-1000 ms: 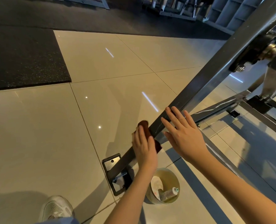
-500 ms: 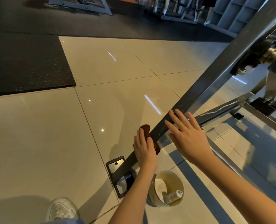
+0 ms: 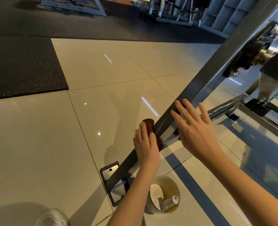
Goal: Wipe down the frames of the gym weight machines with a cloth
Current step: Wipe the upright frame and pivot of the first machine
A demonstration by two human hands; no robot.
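Note:
A dark grey steel frame post (image 3: 205, 75) of the weight machine slants from its floor plate (image 3: 109, 172) at lower centre up to the top right. A dark red cloth (image 3: 150, 128) lies against the post's lower part. My left hand (image 3: 145, 145) presses the cloth flat against the post with straight fingers. My right hand (image 3: 193, 128) is spread, fingers straight, with its fingertips touching the post just above the cloth.
A small beige bucket (image 3: 166, 181) holding a tube and a white item stands on the tiled floor by the post's foot. My white shoe (image 3: 53, 217) is at bottom left. Black rubber mats (image 3: 21, 66) lie left and behind. More machine bars (image 3: 265, 121) run right.
The view has shifted slightly. Both hands stay on the post; my left hand with the cloth has barely moved along it.

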